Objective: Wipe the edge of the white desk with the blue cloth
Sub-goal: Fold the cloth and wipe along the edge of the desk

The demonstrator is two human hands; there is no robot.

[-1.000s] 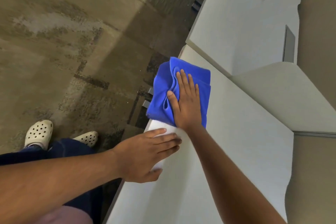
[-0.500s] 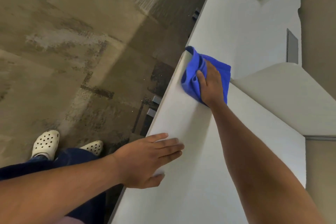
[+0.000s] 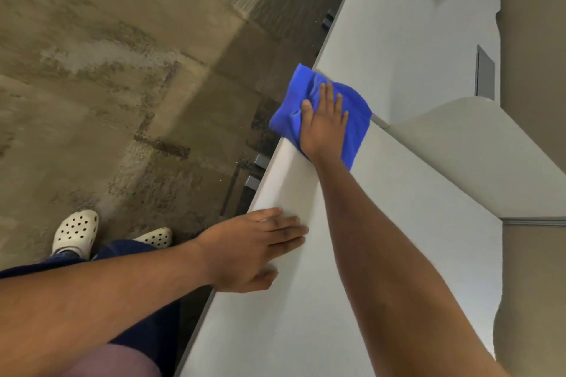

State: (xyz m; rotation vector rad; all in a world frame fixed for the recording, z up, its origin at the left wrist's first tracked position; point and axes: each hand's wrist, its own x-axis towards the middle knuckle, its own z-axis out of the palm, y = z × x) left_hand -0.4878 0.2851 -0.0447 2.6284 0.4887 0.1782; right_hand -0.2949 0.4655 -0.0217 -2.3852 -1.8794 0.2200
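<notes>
We're mid-wipe. Right hand (image 3: 324,124) lies flat, fingers spread, palm pressing the cloth (image 3: 352,119) down onto the desk (image 3: 382,254); it's a press, not a pinch. The cloth sits at the far end of the desk's left edge, bunched, its left part hanging over the lip above the floor (image 3: 122,86), its far corner touching the seam with the next desk (image 3: 407,49). Left hand (image 3: 251,249) rests open on the same edge nearer to us, fingers flat on top, thumb low at the lip, holding nothing; we read it as a brace.

Judgement: the cloth is at the far limit of this edge, so the next move is a pull along the lip toward us. That needs steady downward pressure and the overhanging fold kept wrapped on the lip, or only the top gets cleaned. The left hand sits in the path, well apart for now; it has to lift or slide off before the cloth arrives.
</notes>
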